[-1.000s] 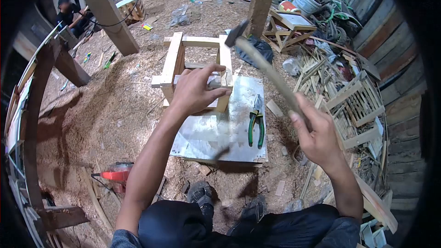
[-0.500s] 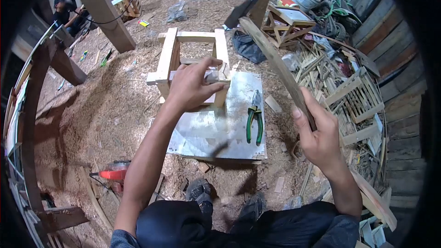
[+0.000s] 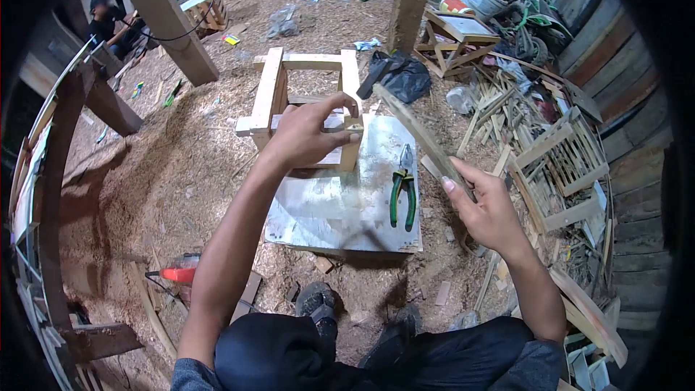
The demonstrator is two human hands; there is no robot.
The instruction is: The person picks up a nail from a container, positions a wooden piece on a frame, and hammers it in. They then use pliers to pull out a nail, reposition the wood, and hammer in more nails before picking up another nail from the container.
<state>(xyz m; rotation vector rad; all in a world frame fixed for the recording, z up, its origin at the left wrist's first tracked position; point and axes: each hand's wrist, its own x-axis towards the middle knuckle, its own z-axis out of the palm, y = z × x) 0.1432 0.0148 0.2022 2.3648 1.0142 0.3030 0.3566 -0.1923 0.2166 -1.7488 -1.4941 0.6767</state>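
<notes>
A small wooden frame [image 3: 269, 94] of pale bars stands on a whitish board [image 3: 326, 210]. My left hand [image 3: 308, 130] reaches over its near right corner, with thumb and index finger curled about the corner post; whether a nail sits between them is too small to make out. In my right hand [image 3: 489, 206] is a hammer [image 3: 420, 134], gripped by its wooden handle, which slants up and left towards the corner. The hammer's dark head is hard to separate from the black bag behind it. Green-handled pliers [image 3: 402, 192] lie on the board, right of the frame.
A black plastic bag [image 3: 405, 76] lies beyond the board, beside a wooden post [image 3: 411, 7]. Wood scraps [image 3: 499, 116] and a slatted piece [image 3: 565, 152] are piled on the right. A red power tool [image 3: 177, 275] rests at left. Another person [image 3: 112, 25] sits far left.
My right hand has lowered the hammer and brought it left, so its head end is nearer the frame's corner. My left hand stays at the corner. The view has shifted slightly.
</notes>
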